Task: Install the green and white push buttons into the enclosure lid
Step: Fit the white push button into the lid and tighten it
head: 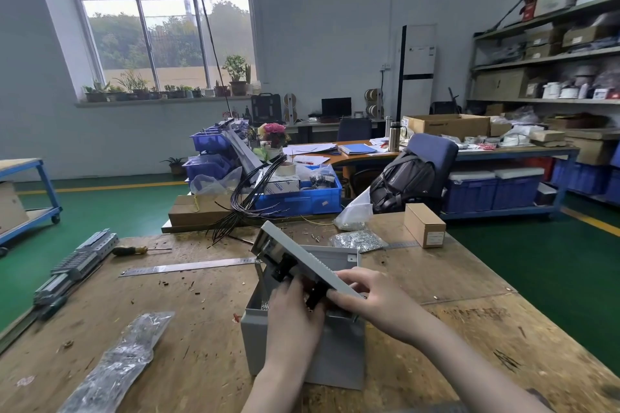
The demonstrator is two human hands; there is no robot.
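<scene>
Lid (298, 253) stands raised and tilted over the grey box (335, 359) on the bench (201, 318). Left hand (295, 318) reaches under the lid, fingers curled at a black button body (315, 295) on its underside; I cannot tell if it grips. Right hand (372, 298) pinches the lid's near edge. Button colours not visible. Ruler (188, 266) and screwdriver (134, 250) lie left, apart.

Both hands (335, 308) grip black button parts (315, 295) under the raised lid (302, 255).
</scene>
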